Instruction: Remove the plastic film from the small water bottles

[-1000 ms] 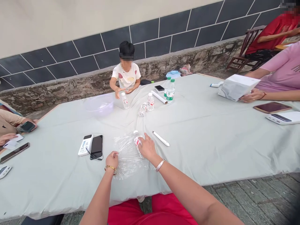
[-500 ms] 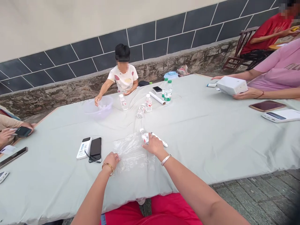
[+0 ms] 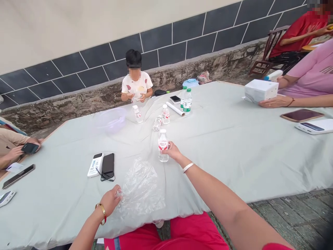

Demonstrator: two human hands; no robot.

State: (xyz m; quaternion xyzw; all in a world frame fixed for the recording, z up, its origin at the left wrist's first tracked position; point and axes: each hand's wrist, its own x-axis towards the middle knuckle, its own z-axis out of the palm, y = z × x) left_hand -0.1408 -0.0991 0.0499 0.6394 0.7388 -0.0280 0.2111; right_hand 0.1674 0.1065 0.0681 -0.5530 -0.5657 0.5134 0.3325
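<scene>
Small labelled bottle (image 3: pixel 163 146): shifted since the earlier frame from a tilt over the clear plastic film (image 3: pixel 143 187) to upright, just past its far edge; left hand (image 3: pixel 110 200) and film had come nearer the front of the bench (image 3: pixel 221 156). Right hand (image 3: pixel 173 151): grip closed around that bottle, thumb across its front. Left hand: set at the film's left margin; whether it pinched the film or only touched it could not be told. Film: crumpled, spread out, no bottle on it. Done, by judgement: bottle was clear of the film. Left, by judgement: bottle was not yet let go, and film lay unfolded. Matching stock, farther back: first standing bottle (image 3: pixel 165 114), lying bottle (image 3: pixel 157 123) just beside it, second standing bottle (image 3: pixel 138 114) to their left. Also listed: lilac basin (image 3: pixel 118 126), left of these; power bank (image 3: pixel 95 165) and black phone (image 3: pixel 107 166), side by side, left of the film. Across the bench sat another person (image 3: pixel 136 83), both hands raised near the second standing bottle.
</scene>
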